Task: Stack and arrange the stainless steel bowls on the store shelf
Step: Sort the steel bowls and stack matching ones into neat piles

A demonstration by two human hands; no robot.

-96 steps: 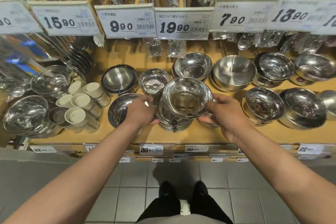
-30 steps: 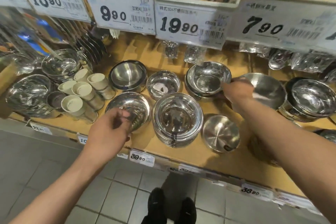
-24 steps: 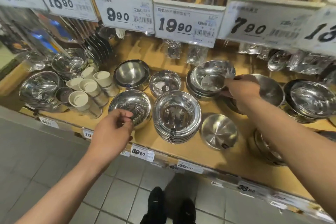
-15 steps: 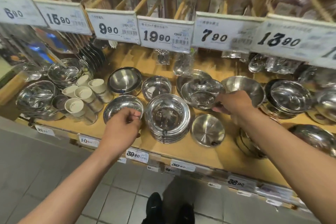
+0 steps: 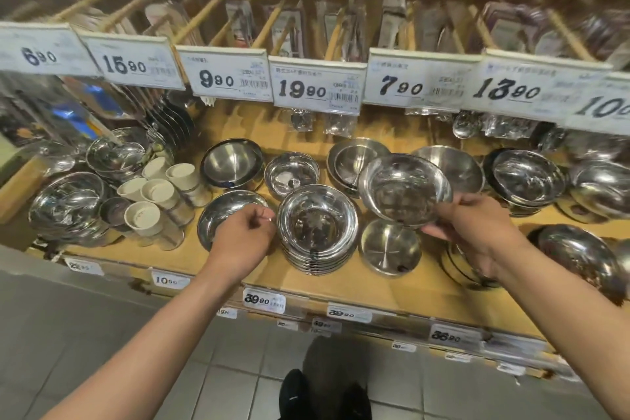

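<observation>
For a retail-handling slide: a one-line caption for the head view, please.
Right hand holds a steel bowl tilted above the shelf, beside the central bowl stack; left hand rests by it.
</observation>
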